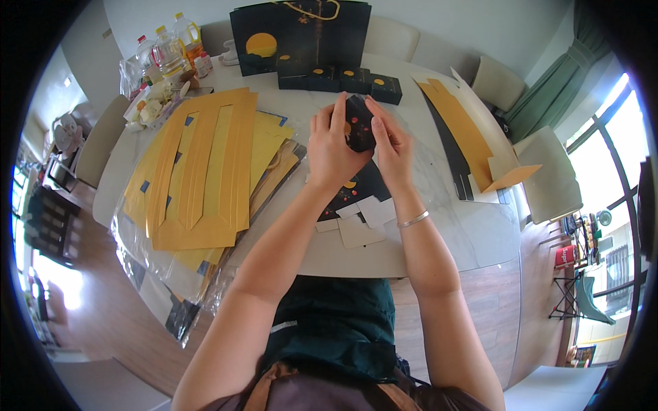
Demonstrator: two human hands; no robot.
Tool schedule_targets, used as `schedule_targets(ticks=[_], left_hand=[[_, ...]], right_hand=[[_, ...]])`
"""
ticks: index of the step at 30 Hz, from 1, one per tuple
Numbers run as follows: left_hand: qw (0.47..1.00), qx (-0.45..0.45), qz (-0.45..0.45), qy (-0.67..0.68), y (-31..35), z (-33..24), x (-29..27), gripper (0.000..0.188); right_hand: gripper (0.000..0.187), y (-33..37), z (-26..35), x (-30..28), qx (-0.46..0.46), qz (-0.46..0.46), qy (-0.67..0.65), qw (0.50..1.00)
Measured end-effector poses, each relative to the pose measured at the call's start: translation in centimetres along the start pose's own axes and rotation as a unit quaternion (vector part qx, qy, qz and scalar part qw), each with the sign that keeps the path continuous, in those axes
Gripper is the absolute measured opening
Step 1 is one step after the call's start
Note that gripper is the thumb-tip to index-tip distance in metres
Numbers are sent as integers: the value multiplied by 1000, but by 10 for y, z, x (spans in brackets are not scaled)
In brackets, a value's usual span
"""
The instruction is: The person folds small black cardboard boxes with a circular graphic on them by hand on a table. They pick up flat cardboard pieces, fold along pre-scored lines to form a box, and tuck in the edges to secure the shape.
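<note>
Between my two hands, a small black box [359,123] with red and gold print is held above the table. My left hand [330,147] wraps its left side, fingers pointing up. On the other side, my right hand [393,142] presses its thumb and fingers against the box. Below them lies a flat black printed cardboard blank [371,183] with white flaps [361,231] spread toward the table's front edge. Beyond my hands stand several small black boxes [354,80] in a row.
Gold cardboard sheets [238,171] and plastic wrapping cover the table's left side. Long gold and black card strips [460,130] lie at the right. A large black gift bag [301,38] stands at the back. Oil bottles [166,51] and a basket [154,109] sit back left. Chairs surround the table.
</note>
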State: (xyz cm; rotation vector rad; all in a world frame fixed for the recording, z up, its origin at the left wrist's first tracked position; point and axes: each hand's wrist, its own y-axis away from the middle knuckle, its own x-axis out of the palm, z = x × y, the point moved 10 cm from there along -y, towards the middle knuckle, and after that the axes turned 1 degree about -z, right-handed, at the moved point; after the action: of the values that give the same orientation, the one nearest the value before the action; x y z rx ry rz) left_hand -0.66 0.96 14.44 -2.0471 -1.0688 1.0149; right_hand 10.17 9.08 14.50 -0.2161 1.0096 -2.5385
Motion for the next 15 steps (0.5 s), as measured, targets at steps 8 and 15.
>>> schedule_targets(ticks=[8,15], left_hand=[[999,41,-10,-16,-9,-9,-13,83],[999,33,-12,23,-6,2,-6,63]], right_hand=[[54,4,16,21,-117,101,178,972],[55,10,15,27,-151,113,238,953]])
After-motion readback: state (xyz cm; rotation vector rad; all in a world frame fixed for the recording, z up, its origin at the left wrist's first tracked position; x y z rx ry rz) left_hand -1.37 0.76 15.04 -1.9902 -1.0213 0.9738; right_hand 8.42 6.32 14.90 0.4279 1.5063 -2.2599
